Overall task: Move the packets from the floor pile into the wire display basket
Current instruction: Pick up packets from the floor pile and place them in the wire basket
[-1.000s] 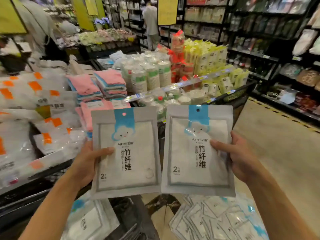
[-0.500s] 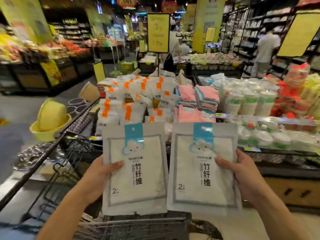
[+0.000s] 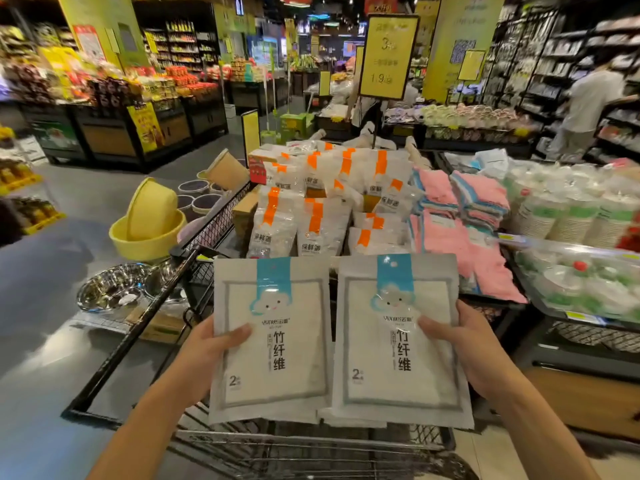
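Two flat grey-and-white packets are held up side by side in the lower middle of the frame, each with a blue tab and a cloud face at its top; the left packet (image 3: 272, 337) is gripped at its left edge by the left hand (image 3: 207, 351), the thumb laid across the front and the fingers hidden behind; the right packet (image 3: 398, 341) is gripped at its right edge by the right hand (image 3: 467, 348) in the same manner, thumb on the front. The inner edges of the two packets are touching or nearly so, and further packet edges are seen stacked behind the lower part of the right one. Both are held above the wire basket (image 3: 311, 441), whose rim and mesh are seen along the bottom of the frame below them.

Behind the packets, in the middle of the frame, white bags with orange labels (image 3: 322, 202) are piled; pink cloths (image 3: 460, 216) are stacked to their right, with stacks of paper cups (image 3: 571, 216) further right. At the left, yellow basins (image 3: 149, 220) are nested on the floor beside steel bowls (image 3: 114, 289). A yellow price sign (image 3: 388, 57) is mounted on a pole at upper centre; a person in a white shirt (image 3: 592, 102) is seen by the shelves at upper right.
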